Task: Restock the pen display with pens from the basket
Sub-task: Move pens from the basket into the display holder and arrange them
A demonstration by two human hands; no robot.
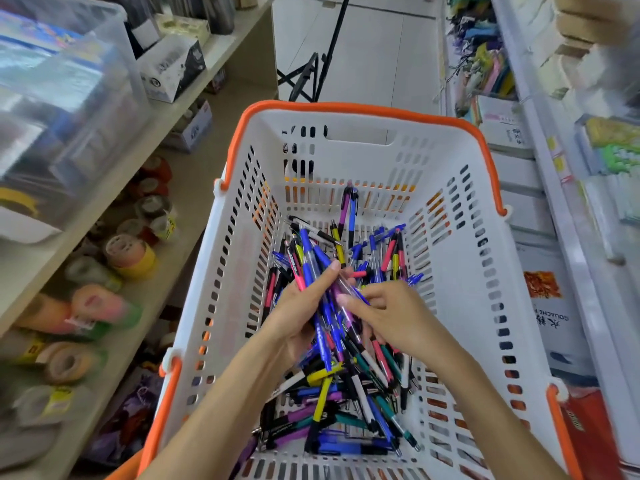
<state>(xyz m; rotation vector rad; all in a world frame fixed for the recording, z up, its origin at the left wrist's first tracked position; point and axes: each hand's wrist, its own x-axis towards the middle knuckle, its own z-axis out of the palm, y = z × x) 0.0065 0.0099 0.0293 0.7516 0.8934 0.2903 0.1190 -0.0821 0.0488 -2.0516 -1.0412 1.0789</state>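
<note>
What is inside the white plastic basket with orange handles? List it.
Inside the white plastic basket: a loose pile of multicoloured pens. The left hand grips a bunch; the right hand reaches in. Both hide pens beneath.

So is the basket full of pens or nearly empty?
Neither: the white basket holds a loose heap of pens covering its floor, but its walls rise bare well above the heap.

Both bare forearms reach forward and down, converging. The left hand (298,313) is palm-up, fingers curled round a bundle of pens (325,306). The right hand (391,317) is palm-down just beside it, its fingertips (346,301) pinching the same bundle.
</note>
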